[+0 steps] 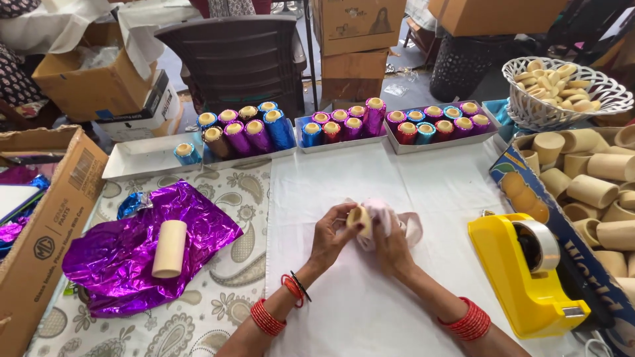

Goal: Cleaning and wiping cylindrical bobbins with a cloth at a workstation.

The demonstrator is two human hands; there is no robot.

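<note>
My left hand (333, 236) pinches a small beige disc (358, 218) by its edge over the white cloth (370, 185) on the table. My right hand (391, 246) is bunched around a pale pink cloth (397, 221) that touches the disc. To the left, a bare beige cylinder (169, 248) lies on a crumpled sheet of purple foil (132, 258). Both wrists carry red bangles.
Three white trays (344, 142) at the back hold several foil-wrapped cylinders in purple, blue and red. A yellow tape dispenser (529, 271) sits at the right beside a box of bare cylinders (589, 188). A white basket of discs (562, 89) stands behind. Cardboard box (46, 238) at left.
</note>
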